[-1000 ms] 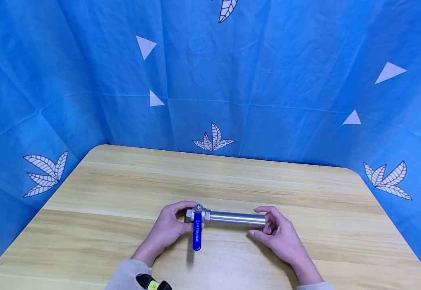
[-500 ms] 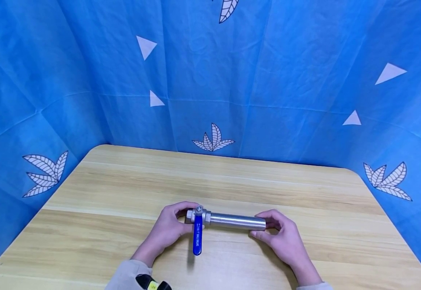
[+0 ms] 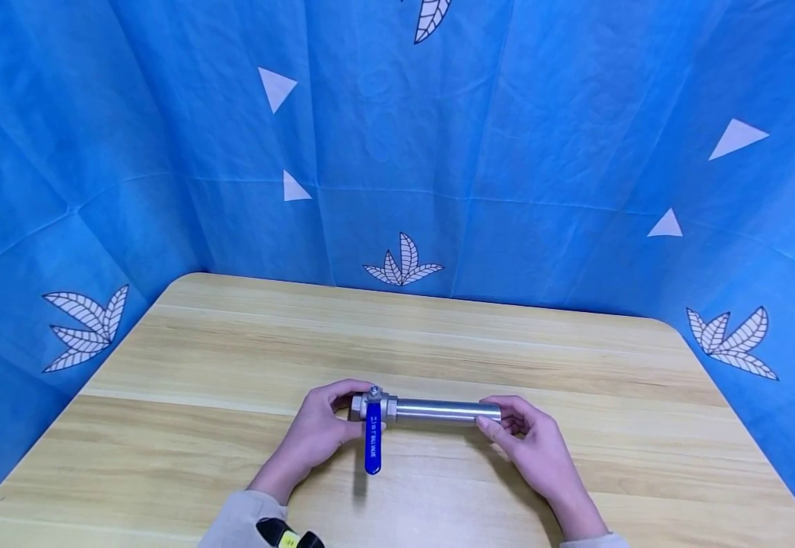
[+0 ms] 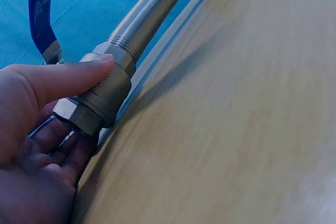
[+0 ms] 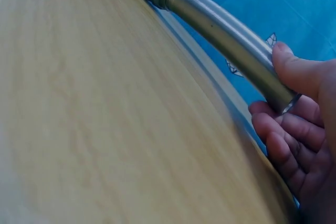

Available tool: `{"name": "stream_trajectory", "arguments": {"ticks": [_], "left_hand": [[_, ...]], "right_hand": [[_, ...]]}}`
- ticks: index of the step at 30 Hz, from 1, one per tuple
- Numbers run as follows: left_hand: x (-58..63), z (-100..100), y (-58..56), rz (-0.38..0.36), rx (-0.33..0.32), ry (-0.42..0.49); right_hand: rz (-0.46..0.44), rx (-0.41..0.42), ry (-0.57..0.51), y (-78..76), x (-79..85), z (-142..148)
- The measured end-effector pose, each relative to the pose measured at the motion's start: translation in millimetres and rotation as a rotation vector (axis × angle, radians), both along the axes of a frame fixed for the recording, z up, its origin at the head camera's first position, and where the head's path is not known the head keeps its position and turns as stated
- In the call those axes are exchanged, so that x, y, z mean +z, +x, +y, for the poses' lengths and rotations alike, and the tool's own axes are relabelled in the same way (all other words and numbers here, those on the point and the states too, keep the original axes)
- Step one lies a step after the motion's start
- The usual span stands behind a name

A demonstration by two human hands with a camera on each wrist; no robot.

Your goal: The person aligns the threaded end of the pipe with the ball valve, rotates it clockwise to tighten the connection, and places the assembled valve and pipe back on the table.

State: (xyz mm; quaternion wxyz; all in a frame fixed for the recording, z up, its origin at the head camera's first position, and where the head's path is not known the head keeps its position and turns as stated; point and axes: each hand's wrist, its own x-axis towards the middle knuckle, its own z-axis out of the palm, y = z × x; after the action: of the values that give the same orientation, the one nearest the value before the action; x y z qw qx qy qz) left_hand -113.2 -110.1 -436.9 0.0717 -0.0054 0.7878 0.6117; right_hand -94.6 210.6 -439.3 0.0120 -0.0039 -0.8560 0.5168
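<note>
A steel ball valve (image 3: 389, 407) with a blue lever (image 3: 373, 441) is joined to a straight metal pipe (image 3: 438, 411), held level above the table. My left hand (image 3: 311, 432) grips the valve body, thumb on the near side and fingers behind. A few threads show where the pipe (image 4: 149, 17) enters the valve (image 4: 107, 95) in the left wrist view. My right hand (image 3: 539, 453) holds the pipe's free end. In the right wrist view its thumb (image 5: 294, 66) presses the pipe (image 5: 231, 40), and the fingers curl beneath the end.
The pale wooden table (image 3: 233, 342) spreads below both hands, its far corners rounded. A blue cloth (image 3: 397, 137) printed with white leaves and triangles hangs along the back and sides. A strap with a yellow patch (image 3: 289, 540) sits at the left sleeve.
The right thumb, clear of the pipe a second ago, now lies against its near side. The pipe's free end dipped slightly, then rose again. My left hand keeps its grip on the valve.
</note>
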Motion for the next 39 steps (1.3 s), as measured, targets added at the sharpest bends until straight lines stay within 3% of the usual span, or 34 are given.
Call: {"name": "stream_trajectory", "arguments": {"ticks": [7,13,25,31,39], "left_hand": [[0.6,-0.1,0.1,-0.015,0.004,0.0],[0.3,-0.7,0.4,-0.027,0.004,0.004],[0.5,-1.3,1.9,-0.025,-0.02,0.009],[-0.6,-0.4,1.5,-0.011,-0.018,0.003],[-1.3,-0.4,-0.5,-0.004,-0.021,-0.003]], "right_hand": [[-0.023,0.031,-0.037,-0.1,1.7,-2.0],[-0.026,0.05,0.002,1.0,1.1,-1.5],[0.046,-0.007,-0.049,5.7,-0.6,0.0],[0.038,-0.01,-0.082,6.2,-0.1,-0.1],[-0.003,-0.014,-0.047,3.6,0.7,-0.4]]}}
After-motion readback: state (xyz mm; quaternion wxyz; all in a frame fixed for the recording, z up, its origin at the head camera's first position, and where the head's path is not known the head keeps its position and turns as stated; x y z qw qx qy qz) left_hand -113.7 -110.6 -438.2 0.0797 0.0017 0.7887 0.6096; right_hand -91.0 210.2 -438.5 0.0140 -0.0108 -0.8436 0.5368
